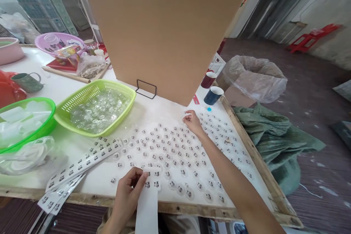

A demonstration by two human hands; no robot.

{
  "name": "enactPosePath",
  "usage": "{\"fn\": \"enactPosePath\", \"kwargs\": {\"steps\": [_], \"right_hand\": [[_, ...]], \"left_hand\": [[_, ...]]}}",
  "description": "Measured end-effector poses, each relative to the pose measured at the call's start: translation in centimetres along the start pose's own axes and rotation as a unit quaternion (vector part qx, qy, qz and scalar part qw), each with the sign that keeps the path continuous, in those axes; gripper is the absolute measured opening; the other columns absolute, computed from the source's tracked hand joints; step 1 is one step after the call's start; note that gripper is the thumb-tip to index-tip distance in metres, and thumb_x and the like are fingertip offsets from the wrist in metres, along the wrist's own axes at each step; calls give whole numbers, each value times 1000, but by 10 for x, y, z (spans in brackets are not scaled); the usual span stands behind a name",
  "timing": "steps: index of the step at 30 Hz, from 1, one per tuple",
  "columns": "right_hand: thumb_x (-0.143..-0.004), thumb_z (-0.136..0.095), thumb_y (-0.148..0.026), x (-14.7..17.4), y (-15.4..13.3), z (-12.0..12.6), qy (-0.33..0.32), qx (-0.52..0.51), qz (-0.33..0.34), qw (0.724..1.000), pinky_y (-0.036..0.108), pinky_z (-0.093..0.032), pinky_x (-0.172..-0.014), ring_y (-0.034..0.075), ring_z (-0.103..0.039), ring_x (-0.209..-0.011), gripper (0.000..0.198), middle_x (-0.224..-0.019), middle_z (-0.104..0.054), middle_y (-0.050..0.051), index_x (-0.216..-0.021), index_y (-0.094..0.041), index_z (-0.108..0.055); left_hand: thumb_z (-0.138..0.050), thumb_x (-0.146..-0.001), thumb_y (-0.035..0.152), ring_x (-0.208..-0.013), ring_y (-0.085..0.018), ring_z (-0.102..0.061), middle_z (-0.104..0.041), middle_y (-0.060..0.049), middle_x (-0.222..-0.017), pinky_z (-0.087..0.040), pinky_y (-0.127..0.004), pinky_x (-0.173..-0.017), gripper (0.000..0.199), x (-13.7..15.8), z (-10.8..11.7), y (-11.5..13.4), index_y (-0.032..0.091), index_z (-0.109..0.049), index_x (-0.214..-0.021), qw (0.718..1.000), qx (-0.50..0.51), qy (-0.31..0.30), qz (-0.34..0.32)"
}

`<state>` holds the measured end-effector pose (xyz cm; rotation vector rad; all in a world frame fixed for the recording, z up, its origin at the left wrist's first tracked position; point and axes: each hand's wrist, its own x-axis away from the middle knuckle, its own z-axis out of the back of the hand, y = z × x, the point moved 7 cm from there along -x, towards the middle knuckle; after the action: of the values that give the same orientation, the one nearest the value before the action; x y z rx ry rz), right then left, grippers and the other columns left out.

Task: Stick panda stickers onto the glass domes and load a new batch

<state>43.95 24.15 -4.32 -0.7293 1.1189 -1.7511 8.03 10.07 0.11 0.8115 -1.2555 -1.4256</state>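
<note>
My left hand (128,193) pinches a white strip of panda stickers (148,204) by its upper end, at the table's front edge. Several small black-and-white pandas show at that end; the rest of the strip is bare. Farther out, my right hand (192,121) is closed in a pinch just above the table, at the far side of the rows. What its fingertips hold is too small to make out. Many clear round discs (188,193), each with a panda on it, lie spread in rows between and around my hands.
More panda sticker strips (85,162) lie at left, overhanging the front edge. Behind them stand a yellow-green basket (61,111) of clear discs and a green bowl (52,117) of white pieces. A tall cardboard sheet (164,36), a wire stand (146,89) and two mugs (212,97) are at the back.
</note>
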Motion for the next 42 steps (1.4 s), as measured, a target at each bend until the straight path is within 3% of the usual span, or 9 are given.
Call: {"fn": "enactPosePath", "kwargs": {"steps": [14,26,30,36,42], "right_hand": [[-70,-52,-15,-9,1,-15,-25,122,10,992,28,-44,-66,17,-62,-69,35,-72,-64,-3,-103,-23,-47],[-69,-51,-5,-9,-7,-28,-33,217,42,975,27,-37,-67,18,-57,-73,44,-74,-58,-1,-109,-21,-46],[-70,-53,-7,-10,-6,-25,-17,222,45,974,28,-38,-69,20,-58,-82,45,-92,-60,4,-112,-21,-45],[-68,-55,-7,-7,-6,-21,-13,202,42,978,26,-37,-64,18,-58,-72,42,-75,-61,-1,-106,-23,-48],[-75,-45,-12,-3,-9,-9,29,168,68,983,29,-42,-72,18,-59,-73,34,-82,-63,2,-107,-21,-51]], "left_hand": [[-60,-89,47,-59,-12,-42,-48,3,-64,-34,-21,-54,34,-1,4,-8,18,-59,-74,1000,6,0,12],[-60,-88,50,-59,-12,-42,-49,3,-64,-33,-20,-54,36,-3,3,-13,18,-58,-74,1000,15,-5,17],[-59,-89,50,-59,-12,-41,-47,3,-64,-33,-21,-54,36,-1,4,-12,18,-57,-74,1000,12,-6,19],[-58,-90,50,-59,-13,-41,-46,3,-63,-32,-21,-54,35,2,4,-10,18,-57,-74,1000,15,-5,12],[-61,-88,47,-58,-12,-41,-46,3,-62,-33,-20,-53,33,5,5,-10,18,-58,-73,1000,21,8,0]]}}
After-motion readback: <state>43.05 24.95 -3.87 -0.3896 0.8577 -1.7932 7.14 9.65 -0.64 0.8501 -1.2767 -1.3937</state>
